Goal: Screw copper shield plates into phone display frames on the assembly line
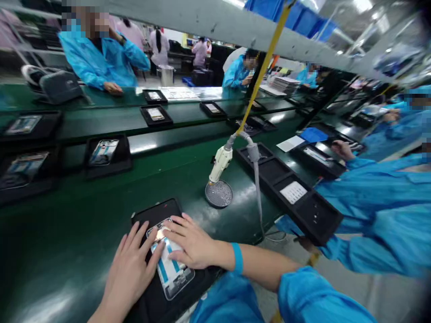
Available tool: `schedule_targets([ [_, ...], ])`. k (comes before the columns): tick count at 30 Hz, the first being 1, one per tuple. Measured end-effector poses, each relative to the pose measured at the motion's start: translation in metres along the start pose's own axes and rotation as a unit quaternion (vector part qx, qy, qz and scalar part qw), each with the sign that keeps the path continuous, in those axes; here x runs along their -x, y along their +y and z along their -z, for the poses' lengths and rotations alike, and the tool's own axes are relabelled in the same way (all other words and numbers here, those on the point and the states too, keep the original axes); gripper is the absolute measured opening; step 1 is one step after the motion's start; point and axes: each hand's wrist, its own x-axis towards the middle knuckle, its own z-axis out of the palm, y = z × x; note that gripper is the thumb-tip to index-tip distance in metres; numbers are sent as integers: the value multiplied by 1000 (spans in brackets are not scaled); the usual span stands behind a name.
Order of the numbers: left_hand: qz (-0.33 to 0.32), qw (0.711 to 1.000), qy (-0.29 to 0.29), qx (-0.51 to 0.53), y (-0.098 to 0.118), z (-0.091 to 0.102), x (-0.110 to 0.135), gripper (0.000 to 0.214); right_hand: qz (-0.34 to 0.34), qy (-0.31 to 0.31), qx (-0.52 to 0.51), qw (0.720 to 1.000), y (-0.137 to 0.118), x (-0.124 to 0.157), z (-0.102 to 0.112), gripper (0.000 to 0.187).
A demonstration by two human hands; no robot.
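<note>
A phone frame (171,264) with blue strips and a white middle lies in a black foam tray (158,208) in front of me. My left hand (133,262) rests over its left side, fingers stretched out, fingertips near the upper part of the frame. From the right, my right hand (191,240) reaches across the top of the frame with its fingers spread. Both hands partly cover the frame's upper end, so what lies under the fingertips is hidden. A blue band (237,259) circles my right wrist.
A white electric screwdriver (221,163) hangs on a yellow strap above a round dish of small parts (218,194). A long black compartment tray (286,193) stands to the right, beside a co-worker's blue sleeve (377,215). Another tray with a phone frame (104,151) sits at left.
</note>
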Motion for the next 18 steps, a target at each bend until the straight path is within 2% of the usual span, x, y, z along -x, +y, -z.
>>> schedule_targets([
  [3,4,999,20,26,-4,-7,3,59,-35,80,37,995,2,5,0,70],
  [5,8,999,26,44,-5,-11,2,57,-43,182,64,980,2,8,3,79],
  [7,11,998,29,63,-7,-15,1,55,-12,288,89,953,3,8,6,87],
  [8,11,997,34,71,-9,-19,1,54,19,315,96,944,5,6,7,89],
  [10,7,996,44,83,-18,-28,2,54,53,326,97,939,13,-2,8,87],
  [14,-24,994,43,94,-43,-54,8,51,-55,320,49,945,39,-21,3,69],
  [18,-70,989,63,116,-54,-71,4,48,-67,289,14,955,50,-26,-8,58],
])
